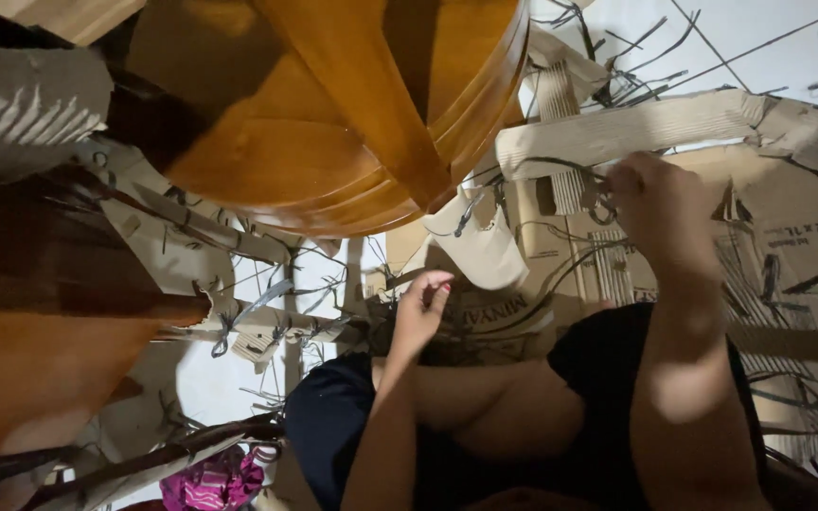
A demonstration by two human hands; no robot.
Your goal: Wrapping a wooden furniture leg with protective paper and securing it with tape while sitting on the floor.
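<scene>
White tiled floor (769, 28) shows at the upper right, littered with torn brown corrugated cardboard pieces (636, 128) and dark plastic straps (560, 170). A round glossy orange-brown wooden table (333, 123) fills the upper centre. The right hand (660, 203), right of centre, pinches a dark strap against the cardboard. The left hand (420, 308), lower centre, hangs loosely curled, seemingly empty. A pink striped cloth (215, 481) lies at the bottom left.

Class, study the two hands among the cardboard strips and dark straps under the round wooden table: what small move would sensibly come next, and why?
Probably the right hand draws the dark strap it pinches clear of the cardboard strip. The strap lies across that strip, and the left hand is raised and appears empty.
</scene>
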